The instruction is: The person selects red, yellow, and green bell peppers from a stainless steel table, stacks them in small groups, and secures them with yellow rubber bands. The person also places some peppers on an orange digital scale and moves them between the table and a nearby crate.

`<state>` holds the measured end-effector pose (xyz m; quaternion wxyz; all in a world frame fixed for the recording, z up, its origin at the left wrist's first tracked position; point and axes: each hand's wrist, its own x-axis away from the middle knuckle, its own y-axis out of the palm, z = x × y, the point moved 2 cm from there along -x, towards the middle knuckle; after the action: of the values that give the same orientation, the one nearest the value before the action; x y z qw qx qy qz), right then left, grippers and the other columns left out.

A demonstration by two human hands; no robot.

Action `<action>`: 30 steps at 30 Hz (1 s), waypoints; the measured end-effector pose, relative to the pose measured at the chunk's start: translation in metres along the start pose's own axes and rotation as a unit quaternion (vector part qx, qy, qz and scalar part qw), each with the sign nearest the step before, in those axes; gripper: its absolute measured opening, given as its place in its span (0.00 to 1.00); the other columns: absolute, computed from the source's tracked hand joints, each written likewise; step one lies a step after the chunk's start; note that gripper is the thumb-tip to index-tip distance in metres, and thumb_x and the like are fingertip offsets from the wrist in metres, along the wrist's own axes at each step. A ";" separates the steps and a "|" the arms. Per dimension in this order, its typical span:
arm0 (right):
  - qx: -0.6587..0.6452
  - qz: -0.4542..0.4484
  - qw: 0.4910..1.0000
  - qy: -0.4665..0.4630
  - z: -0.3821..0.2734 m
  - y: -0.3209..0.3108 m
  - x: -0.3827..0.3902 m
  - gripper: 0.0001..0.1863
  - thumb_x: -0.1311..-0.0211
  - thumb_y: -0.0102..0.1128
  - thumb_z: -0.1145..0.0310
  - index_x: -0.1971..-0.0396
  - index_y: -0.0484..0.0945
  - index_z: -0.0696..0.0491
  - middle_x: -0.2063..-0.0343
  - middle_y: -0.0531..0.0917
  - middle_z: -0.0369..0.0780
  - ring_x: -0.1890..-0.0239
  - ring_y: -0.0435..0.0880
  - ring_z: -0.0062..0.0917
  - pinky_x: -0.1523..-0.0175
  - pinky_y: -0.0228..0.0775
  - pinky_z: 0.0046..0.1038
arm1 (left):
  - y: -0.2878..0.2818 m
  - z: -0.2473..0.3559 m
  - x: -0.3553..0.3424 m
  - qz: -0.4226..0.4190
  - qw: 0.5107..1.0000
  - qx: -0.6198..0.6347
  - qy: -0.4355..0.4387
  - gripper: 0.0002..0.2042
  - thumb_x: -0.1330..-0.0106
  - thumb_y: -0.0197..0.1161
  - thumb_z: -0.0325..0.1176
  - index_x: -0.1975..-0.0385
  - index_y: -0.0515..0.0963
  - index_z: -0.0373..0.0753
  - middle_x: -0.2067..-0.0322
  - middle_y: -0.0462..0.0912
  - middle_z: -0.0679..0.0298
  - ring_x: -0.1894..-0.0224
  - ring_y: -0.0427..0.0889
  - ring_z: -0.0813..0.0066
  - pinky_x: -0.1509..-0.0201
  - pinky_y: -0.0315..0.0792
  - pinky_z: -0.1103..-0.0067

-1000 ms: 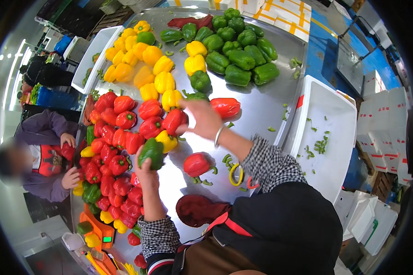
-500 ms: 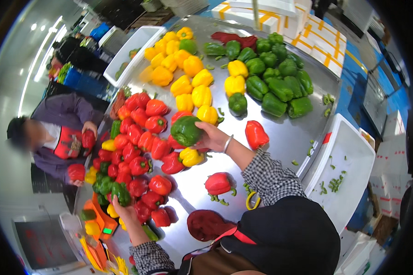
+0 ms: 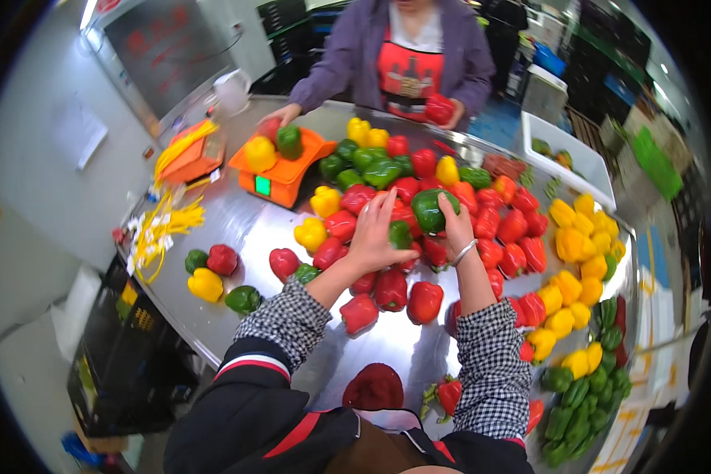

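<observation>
My right hand, a bracelet at its wrist, is closed round a green bell pepper above the heap of red bell peppers. Just left of it, my left hand reaches over the same heap with fingers stretched out and thumb apart. Another green bell pepper sits beside the left palm, between the two hands; the fingers are not wrapped round it. More green bell peppers and a few yellow ones lie around the heap on the metal table.
Across the table a person holds a red pepper, the other hand at an orange scale bearing peppers. Yellow ties lie at left. Yellow peppers and green peppers are grouped at right. A white bin stands beyond.
The view has swung left toward the scale. My right hand has carried its green pepper over beside my left hand. The left fingers have come off the green pepper they touched.
</observation>
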<state>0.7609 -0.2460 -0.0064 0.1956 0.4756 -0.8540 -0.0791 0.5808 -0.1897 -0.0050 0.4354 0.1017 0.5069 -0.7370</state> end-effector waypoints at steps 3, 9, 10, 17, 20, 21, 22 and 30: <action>0.277 -0.012 0.920 -0.277 0.029 0.032 -0.038 0.29 0.42 0.68 0.56 0.47 0.69 0.58 0.56 0.79 0.41 0.55 0.80 0.27 0.49 0.74 0.28 | -0.018 -0.012 -0.034 0.018 0.997 0.058 -0.051 0.58 0.65 0.81 0.44 0.32 0.51 0.36 0.40 0.62 0.45 0.37 0.64 0.47 0.33 0.61 0.65; 0.034 -0.114 0.986 -0.117 -0.006 0.071 0.043 0.17 0.32 0.56 0.68 0.47 0.73 0.58 0.50 0.78 0.41 0.53 0.80 0.22 0.53 0.78 0.25 | -0.065 -0.166 -0.036 0.203 0.945 0.084 -0.242 0.42 0.63 0.78 0.41 0.44 0.66 0.39 0.52 0.75 0.52 0.49 0.75 0.53 0.45 0.69 0.64; 0.059 -0.070 0.989 -0.112 0.000 0.043 0.056 0.16 0.32 0.56 0.68 0.48 0.73 0.58 0.52 0.79 0.41 0.54 0.81 0.23 0.53 0.78 0.25 | -0.073 -0.176 -0.038 0.245 0.936 0.008 -0.252 0.41 0.64 0.79 0.40 0.46 0.67 0.37 0.54 0.76 0.51 0.50 0.75 0.56 0.46 0.69 0.65; 0.030 0.219 0.975 -0.007 0.068 -0.098 0.185 0.12 0.32 0.56 0.67 0.55 0.77 0.58 0.63 0.84 0.38 0.63 0.82 0.19 0.59 0.76 0.19 | -0.106 -0.289 -0.023 0.320 0.926 0.030 -0.198 0.36 0.65 0.81 0.44 0.56 0.73 0.31 0.65 0.81 0.57 0.63 0.79 0.60 0.56 0.74 0.66; 0.020 0.273 0.962 0.001 0.093 -0.146 0.240 0.12 0.33 0.58 0.65 0.55 0.78 0.55 0.63 0.83 0.36 0.62 0.82 0.19 0.58 0.76 0.21 | -0.110 -0.326 -0.019 0.309 0.918 -0.154 -0.196 0.36 0.66 0.82 0.49 0.60 0.76 0.29 0.68 0.83 0.54 0.66 0.81 0.55 0.59 0.76 0.63; 0.017 0.300 0.954 0.006 0.095 -0.158 0.261 0.11 0.33 0.57 0.65 0.56 0.78 0.55 0.62 0.83 0.36 0.61 0.82 0.19 0.57 0.76 0.22 | -0.111 -0.319 -0.024 0.277 0.907 -0.243 -0.205 0.37 0.66 0.81 0.53 0.63 0.77 0.28 0.67 0.83 0.50 0.65 0.81 0.49 0.58 0.76 0.59; 0.010 0.339 0.941 0.020 0.095 -0.163 0.284 0.12 0.33 0.58 0.64 0.56 0.79 0.54 0.63 0.83 0.35 0.61 0.82 0.18 0.57 0.76 0.22 | -0.107 -0.315 -0.026 0.256 0.901 -0.252 -0.242 0.37 0.66 0.81 0.52 0.63 0.77 0.27 0.67 0.82 0.48 0.63 0.81 0.47 0.56 0.75 0.58; -0.014 0.434 0.901 0.022 0.122 -0.215 0.369 0.13 0.34 0.58 0.62 0.56 0.78 0.54 0.62 0.83 0.35 0.61 0.81 0.19 0.58 0.76 0.23 | -0.097 -0.261 -0.043 0.232 0.876 -0.286 -0.312 0.38 0.62 0.79 0.51 0.56 0.74 0.28 0.59 0.79 0.44 0.53 0.77 0.46 0.48 0.71 0.57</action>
<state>0.7056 -0.6784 -0.0910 0.2355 0.0568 -0.9701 0.0120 0.4585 0.0624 -0.0372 0.7396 -0.1473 0.4954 -0.4312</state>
